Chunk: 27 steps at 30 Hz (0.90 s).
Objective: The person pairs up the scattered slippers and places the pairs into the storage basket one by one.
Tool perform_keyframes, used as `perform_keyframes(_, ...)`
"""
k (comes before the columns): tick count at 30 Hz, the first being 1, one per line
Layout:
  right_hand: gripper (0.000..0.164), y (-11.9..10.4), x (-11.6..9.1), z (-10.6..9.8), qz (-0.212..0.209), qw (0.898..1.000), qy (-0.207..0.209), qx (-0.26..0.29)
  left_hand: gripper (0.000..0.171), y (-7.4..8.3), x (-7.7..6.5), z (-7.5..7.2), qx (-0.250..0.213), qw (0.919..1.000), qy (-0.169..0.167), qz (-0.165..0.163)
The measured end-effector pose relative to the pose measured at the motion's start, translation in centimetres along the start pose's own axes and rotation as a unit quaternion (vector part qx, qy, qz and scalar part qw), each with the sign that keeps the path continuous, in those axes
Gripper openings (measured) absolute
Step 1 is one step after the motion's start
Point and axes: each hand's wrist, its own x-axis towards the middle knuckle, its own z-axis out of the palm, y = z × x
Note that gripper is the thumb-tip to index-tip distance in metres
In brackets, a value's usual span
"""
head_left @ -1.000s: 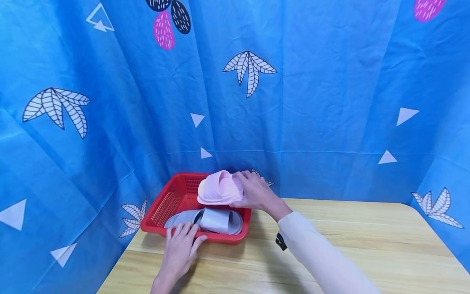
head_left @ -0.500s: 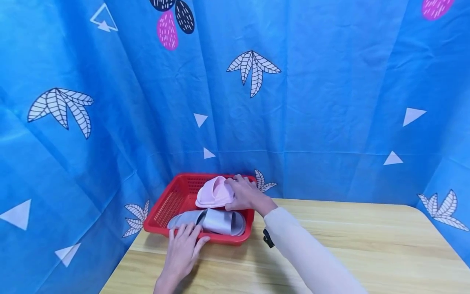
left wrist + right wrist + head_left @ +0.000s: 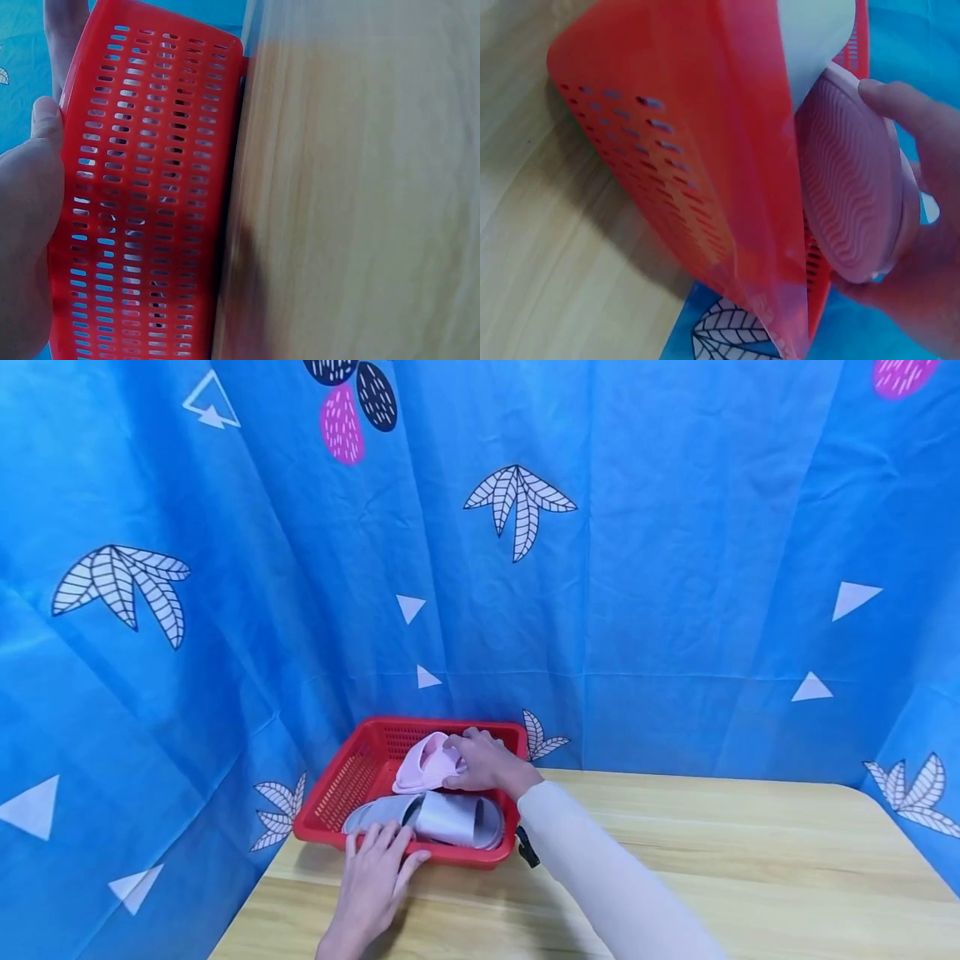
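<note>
A pink slide slipper (image 3: 431, 765) is tilted inside the back part of a red plastic basket (image 3: 330, 797). My right hand (image 3: 483, 760) grips its right end, and the right wrist view shows its wavy-patterned sole (image 3: 847, 176) with the thumb at the edge. Silver-grey slippers (image 3: 450, 818) lie along the front of the basket. My left hand (image 3: 375, 877) holds the basket's front rim, fingers reaching over it toward the grey slippers. In the left wrist view the thumb (image 3: 46, 120) stays outside the rim while the other fingers pass behind the wall.
The basket stands at the back left of a light wooden table (image 3: 720, 868), close to a blue patterned curtain (image 3: 675, 568) that runs behind and along the sides. A black band (image 3: 527, 847) shows at my right wrist, under the pale sleeve (image 3: 607, 868).
My right hand has moved left and down with the pink slipper, lowering it from above the rim into the basket and tilting it. My left hand has stayed on the front rim.
</note>
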Motion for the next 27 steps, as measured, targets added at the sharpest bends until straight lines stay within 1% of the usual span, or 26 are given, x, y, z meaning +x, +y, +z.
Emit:
perform_keyframes(3, 0.081, 0.1, -0.1, 0.2, 0.002, 1.0, -0.011, 0.004, 0.047, 0.2, 0.0, 0.0, -0.003, 1.0, -0.003, 0.001)
perform_keyframes(6, 0.075, 0.2, -0.4, 0.5, 0.005, 1.0, -0.015, 0.016, 0.048, 0.3, 0.0, 0.2, -0.004, 1.0, -0.007, -0.002)
perform_keyframes(11, 0.058, 0.8, -0.7, 0.8, -0.002, 0.999, -0.018, 0.031, 0.049, 0.3, 0.2, 0.3, -0.005, 1.0, -0.008, 0.0)
perform_keyframes(15, 0.043, 1.1, -0.7, 0.9, -0.012, 0.999, -0.01, 0.031, 0.048, 0.0, 0.4, 0.5, -0.006, 0.9999, -0.008, 0.002)
perform_keyframes(17, 0.041, 1.3, -0.8, 0.7, -0.015, 1.0, -0.006, 0.025, 0.05, -0.2, 0.6, 0.6, -0.008, 0.9999, -0.014, -0.001)
perform_keyframes(19, 0.043, 1.5, -1.0, 0.6, -0.015, 1.0, -0.002, 0.024, 0.052, -0.5, 0.6, 0.6, -0.01, 0.9997, -0.021, -0.008)
perform_keyframes(22, 0.045, 1.6, -1.6, 0.1, -0.03, 0.999, 0.008, 0.02, 0.053, -1.0, 0.6, 0.4, -0.019, 0.9993, -0.028, -0.014)
perform_keyframes(24, 0.044, 1.8, -2.1, -0.2, -0.041, 0.999, 0.02, 0.021, 0.051, -1.4, 0.6, 0.1, -0.027, 0.9992, -0.026, -0.013)
perform_keyframes(27, 0.046, 2.3, -3.2, -0.8, -0.049, 0.998, 0.044, 0.018, 0.044, -1.9, 0.8, -0.3, -0.045, 0.9989, -0.011, 0.001)
